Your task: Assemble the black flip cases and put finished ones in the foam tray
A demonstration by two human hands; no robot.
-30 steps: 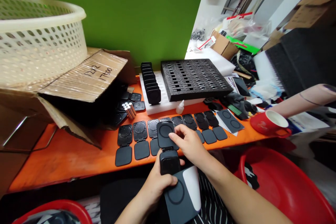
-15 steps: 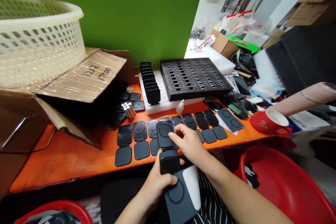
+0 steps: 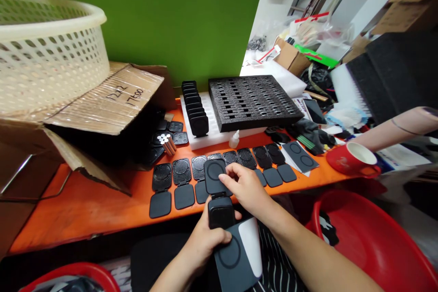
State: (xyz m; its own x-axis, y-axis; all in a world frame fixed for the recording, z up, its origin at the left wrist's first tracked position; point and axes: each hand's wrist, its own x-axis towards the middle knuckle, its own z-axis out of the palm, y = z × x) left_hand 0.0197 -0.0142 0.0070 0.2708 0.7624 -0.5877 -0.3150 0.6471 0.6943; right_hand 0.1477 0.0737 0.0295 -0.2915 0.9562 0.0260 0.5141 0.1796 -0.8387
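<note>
My left hand (image 3: pixel 207 237) is closed around a black folding wireless charger (image 3: pixel 221 213), holding it over my lap. The same thumb clamps a dark grey adhesive sheet (image 3: pixel 236 260), marked with a ring and showing a white bare patch of backing (image 3: pixel 251 244). The charger is unfolded, and its upper panel (image 3: pixel 214 171) bears a dark face with a ring outline. My right hand (image 3: pixel 248 187) has thumb and finger pinched at the right edge of that panel. Whether the fingers grip the face's edge or only press it is hard to see. Behind lie several opened chargers (image 3: pixel 182 171) in a row.
Black foam tray (image 3: pixel 253 121) and a line of upright chargers (image 3: pixel 199 124) stand on white foam at the back. Nearby are a small white bottle (image 3: pixel 234 139), a red mug (image 3: pixel 352 157) and a cardboard box (image 3: pixel 102 96). Red tubs (image 3: pixel 372 237) flank my lap.
Almost nothing differs. Both hands keep their places on the charger, and the right fingertips stay at the upper panel's edge.
</note>
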